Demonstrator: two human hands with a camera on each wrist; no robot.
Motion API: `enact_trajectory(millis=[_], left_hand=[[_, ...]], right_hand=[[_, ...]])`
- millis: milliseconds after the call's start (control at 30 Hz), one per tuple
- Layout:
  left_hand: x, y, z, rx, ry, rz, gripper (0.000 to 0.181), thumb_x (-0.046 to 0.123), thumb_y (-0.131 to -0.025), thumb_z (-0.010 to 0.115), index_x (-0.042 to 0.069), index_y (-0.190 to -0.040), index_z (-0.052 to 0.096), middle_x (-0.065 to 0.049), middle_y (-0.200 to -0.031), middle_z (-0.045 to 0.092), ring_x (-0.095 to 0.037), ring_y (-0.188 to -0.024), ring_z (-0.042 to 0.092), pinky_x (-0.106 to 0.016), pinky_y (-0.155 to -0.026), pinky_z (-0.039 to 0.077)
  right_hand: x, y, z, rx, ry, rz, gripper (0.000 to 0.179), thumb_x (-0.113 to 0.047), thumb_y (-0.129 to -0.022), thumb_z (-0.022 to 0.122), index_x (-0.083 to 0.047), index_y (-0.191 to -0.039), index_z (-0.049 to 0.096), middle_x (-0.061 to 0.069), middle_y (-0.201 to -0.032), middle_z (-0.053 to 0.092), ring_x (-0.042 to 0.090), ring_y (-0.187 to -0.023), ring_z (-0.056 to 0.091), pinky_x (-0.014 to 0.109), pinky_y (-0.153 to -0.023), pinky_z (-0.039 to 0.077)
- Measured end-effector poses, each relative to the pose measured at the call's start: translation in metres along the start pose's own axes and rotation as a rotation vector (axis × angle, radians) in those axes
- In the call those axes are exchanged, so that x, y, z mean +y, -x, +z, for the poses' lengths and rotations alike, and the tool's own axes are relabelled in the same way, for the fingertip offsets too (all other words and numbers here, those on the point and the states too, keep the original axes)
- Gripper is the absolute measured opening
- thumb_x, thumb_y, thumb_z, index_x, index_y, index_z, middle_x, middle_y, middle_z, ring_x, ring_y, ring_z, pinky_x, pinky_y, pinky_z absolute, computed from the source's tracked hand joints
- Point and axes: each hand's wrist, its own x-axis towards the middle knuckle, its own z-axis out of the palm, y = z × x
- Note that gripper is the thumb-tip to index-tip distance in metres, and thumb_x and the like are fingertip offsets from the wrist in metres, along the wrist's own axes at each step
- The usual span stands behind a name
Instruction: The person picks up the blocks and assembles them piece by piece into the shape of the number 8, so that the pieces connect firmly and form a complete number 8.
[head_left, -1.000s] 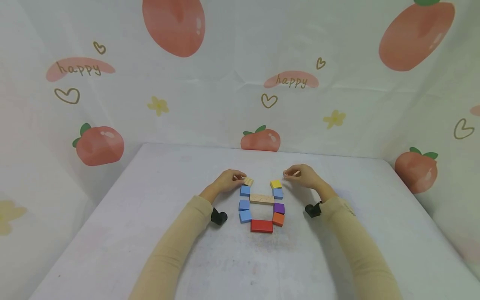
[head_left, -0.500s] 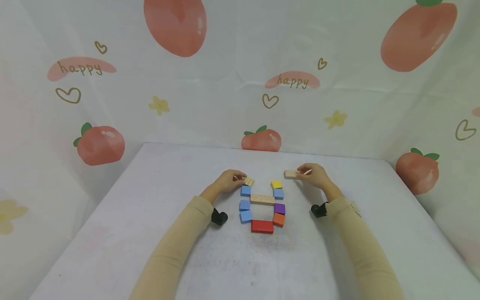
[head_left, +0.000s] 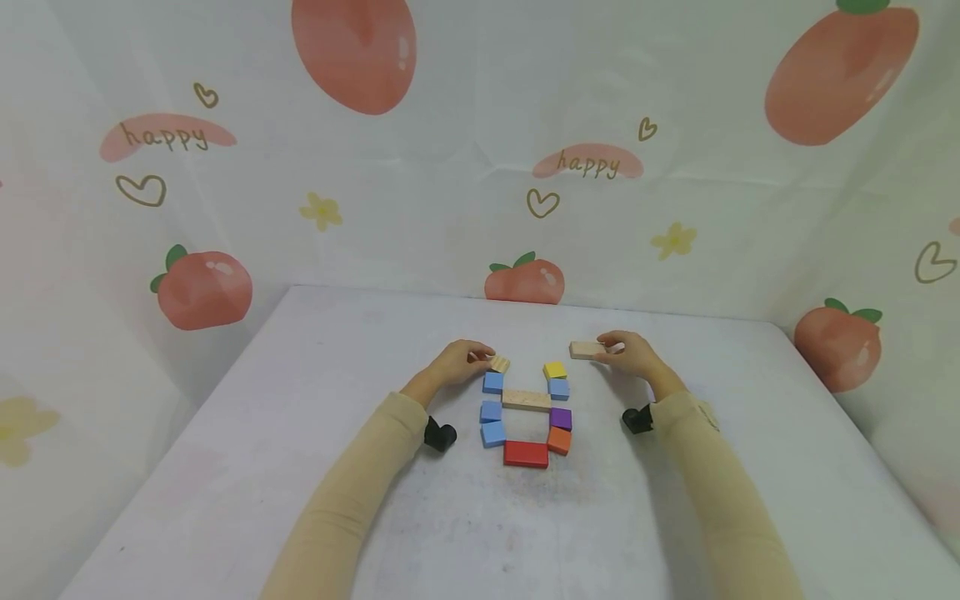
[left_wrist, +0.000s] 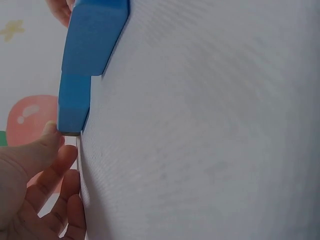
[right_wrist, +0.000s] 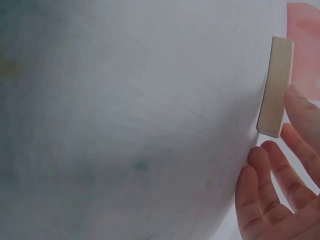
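Note:
At the far left end of the block arrangement, my left hand [head_left: 457,362] pinches a small striped wooden block [head_left: 500,364]. The left wrist view shows the thumb [left_wrist: 47,137] near the end of a blue block [left_wrist: 74,102], with the wooden block mostly hidden there. My right hand [head_left: 632,354] holds one end of a long plain wooden block [head_left: 584,350], right of and beyond a yellow block [head_left: 555,369]. Seen from the right wrist, this wooden block [right_wrist: 276,87] lies between thumb and index finger, the other fingers loosely bent below it.
Between the hands, blue blocks [head_left: 491,411] form a left column. A blue block [head_left: 558,389], purple block [head_left: 561,418] and orange block [head_left: 559,440] stand on the right. A wooden block [head_left: 527,401] bridges the middle; a red block [head_left: 526,454] sits at the near end.
My right hand has shifted right, and much more of the long wooden block shows beyond its fingers. Over the last half second it barely moves. The left hand stays at the striped block.

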Motion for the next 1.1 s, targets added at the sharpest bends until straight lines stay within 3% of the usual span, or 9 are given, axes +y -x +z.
enact_trajectory(millis=[767, 1100], left_hand=[[0.0027, -0.0001, -0.0018, -0.010, 0.011, -0.046, 0.031, 0.017, -0.093, 0.057, 0.007, -0.121, 0.061, -0.011, -0.111, 0.063, -0.022, -0.100, 0.056, -0.034, -0.091, 0.046], [0.0006, -0.0007, -0.0004, -0.009, 0.018, -0.029, 0.032, 0.015, -0.092, 0.057, 0.007, -0.123, 0.060, -0.012, -0.109, 0.063, -0.023, -0.099, 0.057, -0.034, -0.091, 0.047]], right_hand=[[-0.0024, -0.0057, 0.0006, -0.025, -0.008, 0.066, 0.049, -0.022, -0.088, 0.064, 0.002, -0.128, 0.051, 0.024, -0.129, 0.051, 0.033, -0.106, 0.050, 0.043, -0.092, 0.044], [-0.0003, -0.0064, 0.0016, -0.002, 0.016, 0.033, 0.043, -0.021, -0.088, 0.064, 0.004, -0.121, 0.055, 0.025, -0.122, 0.055, 0.035, -0.105, 0.053, 0.044, -0.092, 0.045]])
